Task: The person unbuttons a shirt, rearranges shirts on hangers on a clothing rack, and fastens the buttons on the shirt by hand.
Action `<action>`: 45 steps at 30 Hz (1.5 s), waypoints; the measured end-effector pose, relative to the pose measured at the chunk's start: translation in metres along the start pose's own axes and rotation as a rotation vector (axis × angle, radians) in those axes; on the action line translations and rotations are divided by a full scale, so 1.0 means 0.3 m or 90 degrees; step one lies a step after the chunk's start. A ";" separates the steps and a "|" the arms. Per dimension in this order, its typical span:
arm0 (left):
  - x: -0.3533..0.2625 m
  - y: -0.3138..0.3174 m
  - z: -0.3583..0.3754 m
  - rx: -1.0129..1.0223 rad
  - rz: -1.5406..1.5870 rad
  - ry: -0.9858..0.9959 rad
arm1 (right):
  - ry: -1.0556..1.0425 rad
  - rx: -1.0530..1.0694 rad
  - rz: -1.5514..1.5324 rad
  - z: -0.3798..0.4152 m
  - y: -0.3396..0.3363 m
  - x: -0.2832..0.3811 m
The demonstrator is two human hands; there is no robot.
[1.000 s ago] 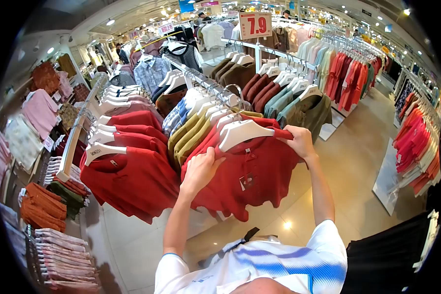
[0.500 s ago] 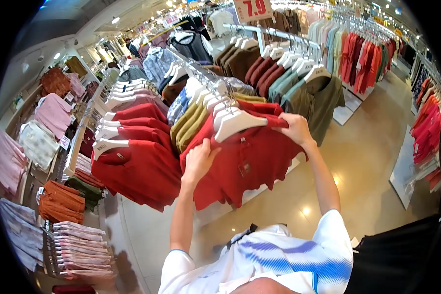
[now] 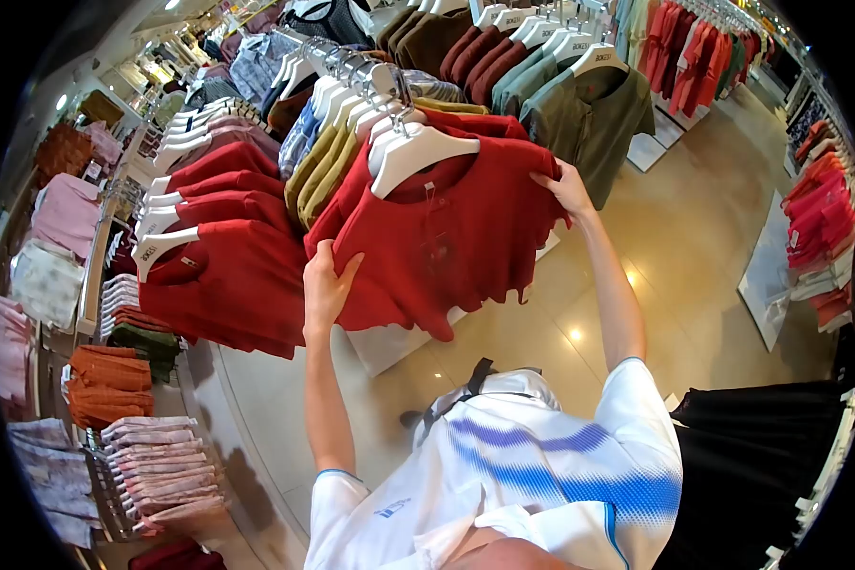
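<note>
- Left hand [image 3: 325, 290]: holds the sleeve edge of the red shirt [image 3: 489, 218]; thumb and fingers form a V at the cloth. The fingertips are partly hidden.
- Right hand [image 3: 570, 195]: pinches the opposite sleeve of the same shirt between thumb and fingers.
- Shirt: located between the two hands, front facing the wearer, spread sideways. The hem hangs free. A small tag on the front is too blurred to read.
- Hanger [image 3: 427, 152]: white, fitted in the shirt's neck — above and between the hands, clear of both.
- Red tops [image 3: 247, 275]: to the left of the left hand, on white hangers.
- Mustard tops [image 3: 328, 180]: beyond the left hand, behind the shirt.
- Green top [image 3: 594, 123]: just beyond the right hand; contact cannot be determined.
- Orange garments [image 3: 109, 385]: lower and well to the left of the left hand.
- Black garments [image 3: 760, 456]: below and to the right of the right hand — well apart from it.
</note>
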State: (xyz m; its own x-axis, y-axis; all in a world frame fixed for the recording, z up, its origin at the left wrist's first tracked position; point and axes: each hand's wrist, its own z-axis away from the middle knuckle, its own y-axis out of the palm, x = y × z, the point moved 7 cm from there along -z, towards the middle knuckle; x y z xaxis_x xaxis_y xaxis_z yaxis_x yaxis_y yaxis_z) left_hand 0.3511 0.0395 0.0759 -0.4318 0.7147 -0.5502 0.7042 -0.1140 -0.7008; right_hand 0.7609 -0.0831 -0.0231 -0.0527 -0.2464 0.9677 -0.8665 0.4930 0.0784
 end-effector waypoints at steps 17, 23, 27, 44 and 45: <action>0.517 0.346 0.459 0.005 0.374 -0.453 | 0.206 -0.201 0.104 0.141 -0.220 -0.582; 0.484 0.303 0.463 -0.027 0.413 -0.430 | 0.174 -0.292 0.076 0.138 -0.152 -0.481; 0.555 0.318 0.528 -0.007 0.459 -0.461 | 0.195 -0.270 0.066 0.179 -0.141 -0.526; 0.602 0.096 1.423 -0.163 0.325 -0.716 | 0.331 0.685 0.142 0.786 1.299 -0.695; 0.613 0.083 1.459 -0.182 0.346 -0.734 | 0.286 0.707 0.177 0.749 1.383 -0.611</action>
State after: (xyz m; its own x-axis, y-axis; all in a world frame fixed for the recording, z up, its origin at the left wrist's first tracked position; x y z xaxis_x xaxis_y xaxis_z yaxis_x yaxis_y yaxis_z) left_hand 0.0426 -0.1339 -0.2417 -0.1875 -0.3908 -0.9012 0.9730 0.0520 -0.2250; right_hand 0.2995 -0.0207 -0.2218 -0.3182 0.1714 0.9324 -0.8169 -0.5486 -0.1779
